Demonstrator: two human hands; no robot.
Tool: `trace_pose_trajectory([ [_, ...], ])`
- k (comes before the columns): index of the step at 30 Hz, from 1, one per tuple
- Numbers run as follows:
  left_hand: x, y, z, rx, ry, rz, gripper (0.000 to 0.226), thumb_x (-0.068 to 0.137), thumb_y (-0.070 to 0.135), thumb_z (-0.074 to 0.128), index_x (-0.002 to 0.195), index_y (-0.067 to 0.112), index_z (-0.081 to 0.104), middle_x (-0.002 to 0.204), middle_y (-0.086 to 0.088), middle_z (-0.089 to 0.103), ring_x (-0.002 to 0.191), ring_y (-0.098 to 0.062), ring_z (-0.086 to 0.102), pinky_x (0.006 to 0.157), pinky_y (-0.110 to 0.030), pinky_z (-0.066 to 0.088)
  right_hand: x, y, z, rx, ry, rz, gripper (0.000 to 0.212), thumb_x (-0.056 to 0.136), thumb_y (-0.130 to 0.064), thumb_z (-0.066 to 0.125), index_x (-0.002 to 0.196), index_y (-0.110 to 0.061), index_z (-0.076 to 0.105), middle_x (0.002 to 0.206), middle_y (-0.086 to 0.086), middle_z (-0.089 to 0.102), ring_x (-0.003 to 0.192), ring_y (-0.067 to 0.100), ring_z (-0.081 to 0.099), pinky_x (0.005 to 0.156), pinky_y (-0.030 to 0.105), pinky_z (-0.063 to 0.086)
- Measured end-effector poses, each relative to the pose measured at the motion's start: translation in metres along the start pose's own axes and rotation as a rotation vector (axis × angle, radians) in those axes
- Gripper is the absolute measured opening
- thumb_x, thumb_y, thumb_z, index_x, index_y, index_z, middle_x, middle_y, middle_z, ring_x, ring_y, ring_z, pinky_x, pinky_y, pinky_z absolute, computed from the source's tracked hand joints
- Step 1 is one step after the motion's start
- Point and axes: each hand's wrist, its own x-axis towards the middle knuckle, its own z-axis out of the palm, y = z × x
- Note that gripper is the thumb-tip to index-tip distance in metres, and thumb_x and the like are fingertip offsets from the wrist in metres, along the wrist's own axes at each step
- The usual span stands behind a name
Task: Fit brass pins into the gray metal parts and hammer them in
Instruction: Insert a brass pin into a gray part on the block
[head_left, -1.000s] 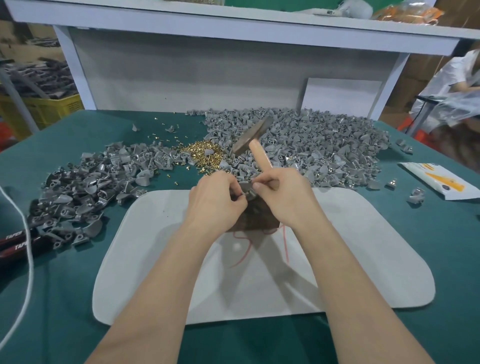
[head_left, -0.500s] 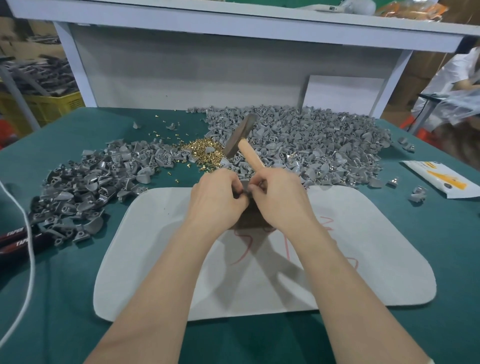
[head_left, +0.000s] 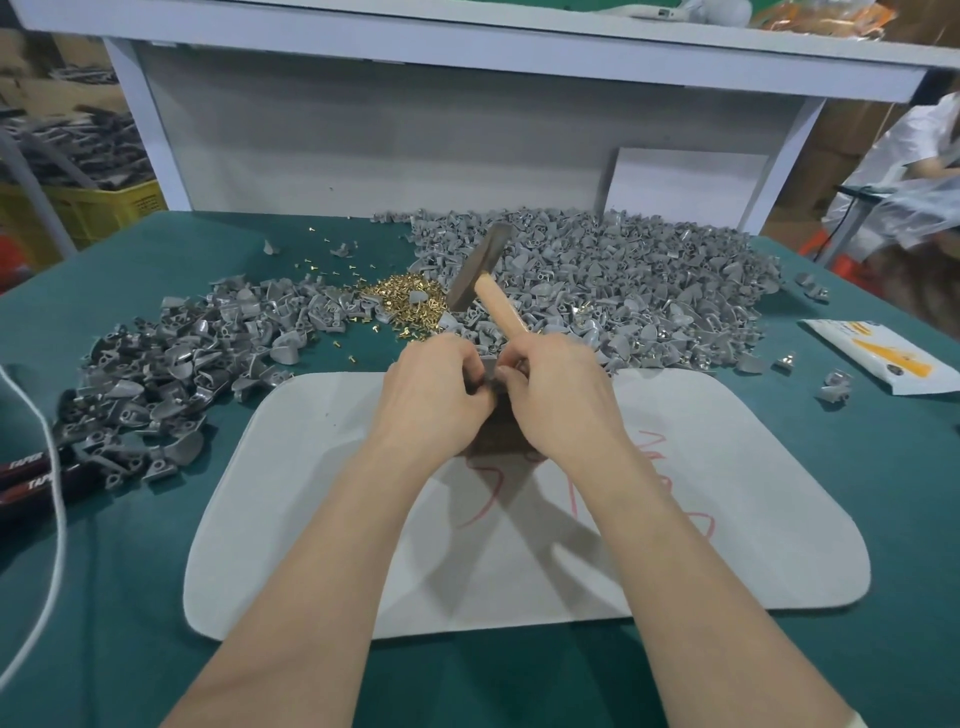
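Right hand (head_left: 558, 395) gripping hammer (head_left: 500, 305), pinching gray part (head_left: 490, 367)

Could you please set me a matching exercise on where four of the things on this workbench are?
Things:
1. hammer
2. brass pins
3. white mat
4. white and orange packet

Places:
A. far right on the green table
B. middle of the table, nearest the person
C. held by the right hand
D. heaped between the two piles of gray parts

Pairs: 1-C, 2-D, 3-B, 4-A.
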Motion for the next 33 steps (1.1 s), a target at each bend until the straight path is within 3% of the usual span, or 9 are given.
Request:
trace_pose_trajectory([
  [8, 0.0, 0.001, -0.001, -0.007, -0.012, 0.017, 0.011, 0.081, 0.017, 0.066, 0.074, 0.014, 0.058, 0.087, -0.005, 0.062, 0.087, -0.03, 0.058, 0.079, -0.04, 0.048, -0.002, -0.002, 0.004, -0.068, -0.008, -0.026, 0.015, 0.095, -0.022, 0.043, 0.099, -0.021, 0.058, 0.09, 0.001, 0.043, 0.082, 0.029, 0.048, 0.066, 0.031, 0.029],
  [11, 0.0, 0.001, -0.001, -0.003, -0.012, 0.024, 0.012, 0.081, 0.017, 0.066, 0.073, 0.014, 0.057, 0.086, -0.004, 0.06, 0.088, -0.029, 0.056, 0.079, -0.04, 0.047, -0.002, -0.002, 0.005, -0.086, 0.003, -0.049, 0.012, 0.093, -0.021, 0.047, 0.097, -0.021, 0.059, 0.087, 0.001, 0.04, 0.079, 0.028, 0.046, 0.066, 0.031, 0.031],
  [15, 0.0, -0.001, -0.001, 0.004, -0.006, 0.014, 0.017, 0.081, 0.019, 0.067, 0.071, 0.015, 0.054, 0.081, 0.0, 0.056, 0.084, -0.027, 0.053, 0.075, -0.036, 0.044, -0.003, -0.001, 0.004, -0.042, 0.008, -0.056, 0.009, 0.091, -0.02, 0.053, 0.094, -0.022, 0.061, 0.088, 0.001, 0.045, 0.085, 0.029, 0.053, 0.068, 0.031, 0.037],
  [20, -0.001, 0.001, -0.002, -0.001, 0.001, -0.012, 0.016, 0.079, 0.018, 0.067, 0.068, 0.02, 0.055, 0.083, 0.002, 0.06, 0.089, -0.026, 0.057, 0.08, -0.038, 0.047, 0.002, 0.007, 0.0, 0.175, 0.002, -0.013, 0.017, 0.091, -0.018, 0.056, 0.096, -0.021, 0.071, 0.099, 0.004, 0.068, 0.094, 0.024, 0.061, 0.082, 0.033, 0.047],
  [22, -0.001, 0.0, -0.003, 0.01, 0.016, -0.047, 0.019, 0.078, 0.017, 0.066, 0.066, 0.024, 0.054, 0.083, 0.002, 0.061, 0.09, -0.026, 0.058, 0.082, -0.039, 0.048, 0.002, 0.012, -0.006, 0.263, 0.016, -0.01, 0.027, 0.092, -0.01, 0.053, 0.108, -0.025, 0.07, 0.111, -0.002, 0.069, 0.099, 0.012, 0.062, 0.088, 0.024, 0.046],
  [24, 0.0, -0.003, -0.004, 0.018, 0.035, -0.099, 0.021, 0.079, 0.018, 0.066, 0.064, 0.025, 0.053, 0.08, 0.004, 0.06, 0.09, -0.026, 0.059, 0.083, -0.038, 0.049, -0.001, 0.017, -0.015, 0.33, 0.056, -0.065, 0.045, 0.09, -0.002, 0.051, 0.126, -0.03, 0.06, 0.123, -0.018, 0.061, 0.101, -0.016, 0.052, 0.086, 0.0, 0.035],
  [25, 0.0, -0.004, -0.005, 0.02, 0.042, -0.119, 0.023, 0.079, 0.018, 0.066, 0.063, 0.025, 0.052, 0.078, 0.005, 0.059, 0.09, -0.026, 0.059, 0.083, -0.038, 0.049, -0.001, 0.021, -0.02, 0.322, 0.086, -0.085, 0.051, 0.09, -0.003, 0.053, 0.132, -0.032, 0.053, 0.124, -0.022, 0.058, 0.104, -0.019, 0.049, 0.083, -0.005, 0.03],
  [28, 0.0, -0.007, -0.008, 0.034, 0.059, -0.157, 0.016, 0.08, 0.017, 0.064, 0.067, 0.023, 0.056, 0.08, 0.001, 0.062, 0.092, -0.028, 0.059, 0.084, -0.039, 0.049, -0.003, 0.027, -0.034, 0.242, 0.111, -0.052, 0.052, 0.091, -0.02, 0.057, 0.137, -0.041, 0.044, 0.118, -0.008, 0.065, 0.104, 0.011, 0.059, 0.081, 0.014, 0.037],
  [33, 0.001, -0.009, -0.01, 0.058, 0.101, -0.193, 0.01, 0.081, 0.017, 0.064, 0.074, 0.021, 0.058, 0.093, -0.006, 0.068, 0.097, -0.031, 0.058, 0.087, -0.041, 0.048, -0.013, 0.023, -0.048, 0.123, 0.05, -0.124, 0.044, 0.089, -0.025, 0.058, 0.127, -0.047, 0.052, 0.112, -0.011, 0.067, 0.099, 0.018, 0.061, 0.09, 0.033, 0.047],
])
